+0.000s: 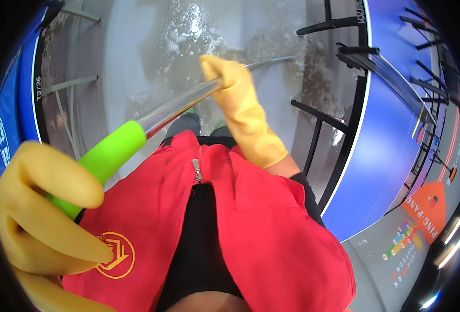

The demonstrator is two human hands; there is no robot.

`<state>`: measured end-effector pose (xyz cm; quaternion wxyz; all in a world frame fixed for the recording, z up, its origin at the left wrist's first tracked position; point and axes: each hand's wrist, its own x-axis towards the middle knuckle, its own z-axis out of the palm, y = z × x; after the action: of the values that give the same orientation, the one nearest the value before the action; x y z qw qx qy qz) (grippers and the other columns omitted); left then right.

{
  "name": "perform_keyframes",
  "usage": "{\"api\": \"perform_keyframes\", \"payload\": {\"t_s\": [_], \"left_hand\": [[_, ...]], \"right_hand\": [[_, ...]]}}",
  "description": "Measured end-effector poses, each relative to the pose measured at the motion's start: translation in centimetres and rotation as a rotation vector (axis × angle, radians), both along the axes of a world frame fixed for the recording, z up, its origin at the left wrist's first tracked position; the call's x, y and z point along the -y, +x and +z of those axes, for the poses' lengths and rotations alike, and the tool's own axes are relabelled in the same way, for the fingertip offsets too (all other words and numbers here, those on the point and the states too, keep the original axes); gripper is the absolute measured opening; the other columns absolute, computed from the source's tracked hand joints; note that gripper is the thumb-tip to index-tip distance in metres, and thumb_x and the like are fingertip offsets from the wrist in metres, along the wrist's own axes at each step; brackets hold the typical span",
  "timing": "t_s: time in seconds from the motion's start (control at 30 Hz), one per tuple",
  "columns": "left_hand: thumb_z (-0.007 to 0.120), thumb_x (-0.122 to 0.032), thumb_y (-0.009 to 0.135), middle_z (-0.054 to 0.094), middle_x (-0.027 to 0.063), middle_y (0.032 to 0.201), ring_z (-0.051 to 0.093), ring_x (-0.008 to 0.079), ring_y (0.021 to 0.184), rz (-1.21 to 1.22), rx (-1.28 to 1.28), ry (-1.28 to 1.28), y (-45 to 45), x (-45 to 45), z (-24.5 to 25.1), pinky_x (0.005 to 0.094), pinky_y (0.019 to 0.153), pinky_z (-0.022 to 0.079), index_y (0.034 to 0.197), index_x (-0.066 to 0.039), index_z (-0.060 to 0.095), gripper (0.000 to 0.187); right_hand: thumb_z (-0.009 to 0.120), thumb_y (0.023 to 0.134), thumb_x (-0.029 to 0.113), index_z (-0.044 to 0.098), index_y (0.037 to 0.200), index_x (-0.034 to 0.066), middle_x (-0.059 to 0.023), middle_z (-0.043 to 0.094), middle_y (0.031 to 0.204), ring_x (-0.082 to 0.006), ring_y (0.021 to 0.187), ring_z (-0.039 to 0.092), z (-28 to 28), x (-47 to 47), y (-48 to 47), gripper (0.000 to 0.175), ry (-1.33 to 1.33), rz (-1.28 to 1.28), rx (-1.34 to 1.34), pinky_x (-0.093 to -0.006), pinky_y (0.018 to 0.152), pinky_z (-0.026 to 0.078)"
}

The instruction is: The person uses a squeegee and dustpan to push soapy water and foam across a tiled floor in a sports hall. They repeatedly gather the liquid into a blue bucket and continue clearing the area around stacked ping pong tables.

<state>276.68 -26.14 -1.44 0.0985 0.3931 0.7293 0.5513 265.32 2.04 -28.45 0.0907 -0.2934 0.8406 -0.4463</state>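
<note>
A long metal pole [183, 102] with a bright green handle sleeve [113, 150] slants across in front of me. Close to the camera at the lower left, my left hand [46, 206] wears a yellow rubber glove and curls around the sleeve. Farther along, my right hand [234, 85], gloved the same way, grips the bare shaft. Beyond that glove the thin shaft runs on toward the right and blurs; I cannot tell what is on its far end. Below lies the grey floor [136, 50], wet and shiny, with patches of brownish water and froth.
Blue table-tennis tables stand on both sides, a right one [374, 163] with a net [403, 85] and a left one [28, 78]. Black table legs [317, 115] and pale legs [70, 87] reach over the floor. An orange printed floor graphic [429, 206] lies at the lower right.
</note>
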Motion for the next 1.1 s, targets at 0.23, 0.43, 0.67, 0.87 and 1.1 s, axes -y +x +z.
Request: {"api": "perform_keyframes", "payload": {"t_s": [0.23,0.43,0.67,0.87,1.1], "left_hand": [[0.049,-0.021,0.109,0.078,0.0191,0.112,0.071,0.0405,0.117,0.485,0.231,0.126,-7.0,-2.7,-18.9,0.0609,0.118,0.045,0.108,0.004,0.075,0.036],[0.052,-0.014,0.113,0.074,0.0159,0.137,0.065,0.0289,0.135,0.413,0.836,0.488,-13.3,-16.4,-31.3,0.0411,0.119,0.045,0.132,0.002,0.074,0.033],[0.063,-0.033,0.109,0.076,0.0083,0.135,0.066,0.0241,0.132,0.367,1.045,0.465,-21.2,-30.5,-37.1,0.0368,0.117,0.046,0.130,-0.011,0.079,0.034],[0.070,-0.031,0.107,0.074,0.0132,0.136,0.066,0.0279,0.134,0.402,1.102,0.400,-22.6,-37.4,-38.7,0.0369,0.117,0.048,0.130,-0.006,0.076,0.035],[0.071,-0.013,0.105,0.073,0.0175,0.137,0.067,0.0351,0.130,0.519,0.945,0.483,-18.7,-33.1,-37.1,0.0424,0.118,0.047,0.125,-0.001,0.076,0.024]], "right_hand": [[0.064,0.097,0.021,0.070,0.092,0.0113,-0.0215,0.067,0.081,-0.0496,0.083,0.065,-9.1,-11.1,-9.6,0.012,0.486,-0.107,-0.002,-0.0563,0.071,0.051],[0.068,0.100,0.034,0.076,0.100,0.0116,-0.0212,0.074,0.094,-0.0449,0.095,0.070,-19.1,-28.2,-13.3,0.023,0.807,-0.123,0.194,-0.0516,0.084,0.055],[0.081,0.095,0.027,0.077,0.114,0.0044,-0.0213,0.078,0.104,-0.0363,0.093,0.076,-26.9,-48.4,-16.9,0.029,0.952,-0.137,0.400,-0.0446,0.086,0.060],[0.074,0.097,0.010,0.073,0.129,-0.0035,-0.0153,0.078,0.111,-0.0235,0.099,0.074,-33.4,-56.2,-17.5,0.035,0.650,-0.547,0.900,-0.0346,0.092,0.058],[0.070,0.103,0.015,0.078,0.130,0.0075,-0.0145,0.077,0.114,-0.0238,0.107,0.072,-27.7,-46.9,-17.4,0.029,0.747,-0.281,0.767,-0.0365,0.096,0.055]]}}
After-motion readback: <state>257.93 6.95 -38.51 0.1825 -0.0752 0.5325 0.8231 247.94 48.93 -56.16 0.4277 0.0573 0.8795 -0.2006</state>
